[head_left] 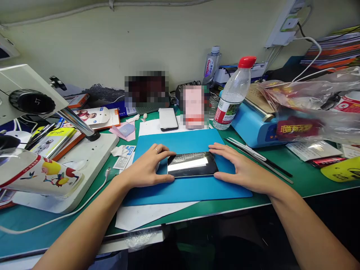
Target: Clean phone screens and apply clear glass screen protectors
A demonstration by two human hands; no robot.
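Note:
A black smartphone (193, 165) lies lengthwise across a blue mat (188, 193), its glossy face up and a bright reflection on it. My left hand (149, 167) holds the phone's left end by the edges, thumb at the near corner and a finger at the far one; a ring is on one finger. At the right end, thumb and fingers of my right hand (239, 165) grip the near and far corners in the same way. Behind the mat, a white flat rectangular thing (168, 119) with a dark edge rests on white paper.
A white microscope-like stand (92, 150) and a clear printed cup (47, 174) are at left. A white cable (84, 204) runs there. To the right are tweezers (253, 153), a red-capped bottle (232, 99), a blue device (250, 127) and a plastic bag (312, 105).

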